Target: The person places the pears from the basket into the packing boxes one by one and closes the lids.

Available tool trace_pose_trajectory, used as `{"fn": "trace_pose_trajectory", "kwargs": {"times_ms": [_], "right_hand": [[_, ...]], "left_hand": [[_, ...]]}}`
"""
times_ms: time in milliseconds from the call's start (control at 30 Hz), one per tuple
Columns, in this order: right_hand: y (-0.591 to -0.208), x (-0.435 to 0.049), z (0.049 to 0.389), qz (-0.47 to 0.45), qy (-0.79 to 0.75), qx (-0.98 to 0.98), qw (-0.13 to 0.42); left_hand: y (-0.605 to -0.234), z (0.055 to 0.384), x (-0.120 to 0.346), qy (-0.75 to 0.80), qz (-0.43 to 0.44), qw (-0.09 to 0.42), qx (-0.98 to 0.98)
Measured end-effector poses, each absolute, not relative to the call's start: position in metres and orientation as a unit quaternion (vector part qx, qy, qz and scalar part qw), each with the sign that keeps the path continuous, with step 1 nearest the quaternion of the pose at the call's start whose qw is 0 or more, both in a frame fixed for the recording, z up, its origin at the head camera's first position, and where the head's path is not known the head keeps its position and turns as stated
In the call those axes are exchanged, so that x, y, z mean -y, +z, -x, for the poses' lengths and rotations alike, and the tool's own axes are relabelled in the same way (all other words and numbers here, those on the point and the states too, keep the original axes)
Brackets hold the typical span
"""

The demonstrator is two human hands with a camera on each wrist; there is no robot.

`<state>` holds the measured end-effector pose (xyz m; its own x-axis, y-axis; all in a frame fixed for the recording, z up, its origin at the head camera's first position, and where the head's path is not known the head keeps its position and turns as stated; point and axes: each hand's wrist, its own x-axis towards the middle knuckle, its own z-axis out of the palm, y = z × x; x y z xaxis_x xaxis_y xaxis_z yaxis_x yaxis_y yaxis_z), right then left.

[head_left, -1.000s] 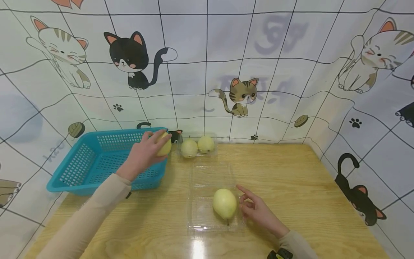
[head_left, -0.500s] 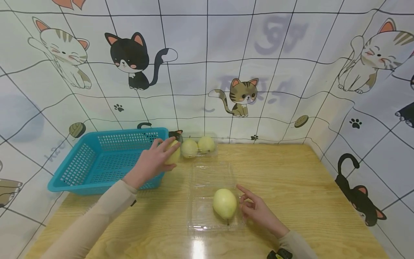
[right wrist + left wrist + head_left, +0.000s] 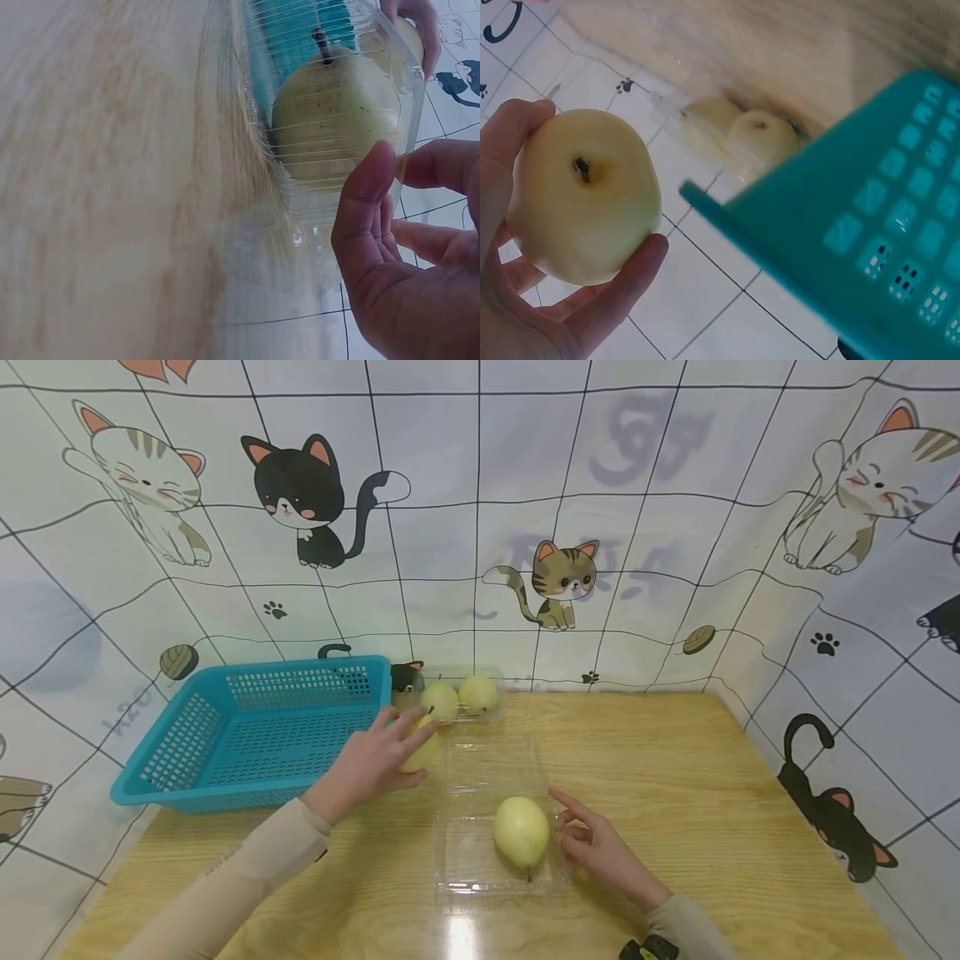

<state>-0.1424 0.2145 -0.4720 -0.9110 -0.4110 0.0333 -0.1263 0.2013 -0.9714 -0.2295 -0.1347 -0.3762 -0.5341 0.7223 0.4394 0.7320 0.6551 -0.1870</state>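
Observation:
In the head view my left hand (image 3: 367, 772) holds a yellow-green pear (image 3: 422, 753) between the blue basket and a clear plastic clamshell box (image 3: 467, 860). The left wrist view shows thumb and fingers curled round this pear (image 3: 592, 210), its stem end facing the camera. One pear (image 3: 521, 832) lies in the right part of the open clamshell, its stem toward the front. At the box's right side, my right hand (image 3: 611, 864) pinches the rim between thumb and forefinger, as the right wrist view shows beside the boxed pear (image 3: 337, 112).
A blue perforated basket (image 3: 247, 797) stands at the back left, with no fruit visible inside. Behind the clamshell, against the cat-print wall covering (image 3: 645, 568), another clear box (image 3: 495, 714) holds two pears (image 3: 478, 693). The wooden table (image 3: 660, 760) extends to the right.
My left hand has carried the pear from over the basket's right rim to the right and toward the front, near the open clamshell. The right hand has stayed at the box's edge.

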Motion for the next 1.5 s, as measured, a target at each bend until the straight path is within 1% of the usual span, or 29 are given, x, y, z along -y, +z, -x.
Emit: {"fn": "trace_pose_trajectory", "kwargs": {"times_ms": [133,400,633,1000,1500], "right_hand": [[-0.472,-0.214,0.142,0.179,-0.61,-0.763,0.116],[-0.473,-0.215,0.144,0.182,-0.61,-0.763,0.114],[-0.474,-0.215,0.143,0.18,-0.607,-0.766,0.115],[-0.474,-0.215,0.143,0.192,-0.617,-0.756,0.105],[-0.472,-0.212,0.139,0.157,-0.626,-0.754,0.121]], "left_hand": [[-0.383,0.224,0.131,-0.003,0.421,0.241,0.875],[-0.396,0.21,0.122,-0.006,0.428,0.206,0.88],[-0.404,0.201,0.113,-0.026,0.424,0.195,0.884],[-0.415,0.188,0.092,-0.048,0.414,0.199,0.887],[-0.431,0.164,0.067,-0.058,0.384,0.214,0.896]]}}
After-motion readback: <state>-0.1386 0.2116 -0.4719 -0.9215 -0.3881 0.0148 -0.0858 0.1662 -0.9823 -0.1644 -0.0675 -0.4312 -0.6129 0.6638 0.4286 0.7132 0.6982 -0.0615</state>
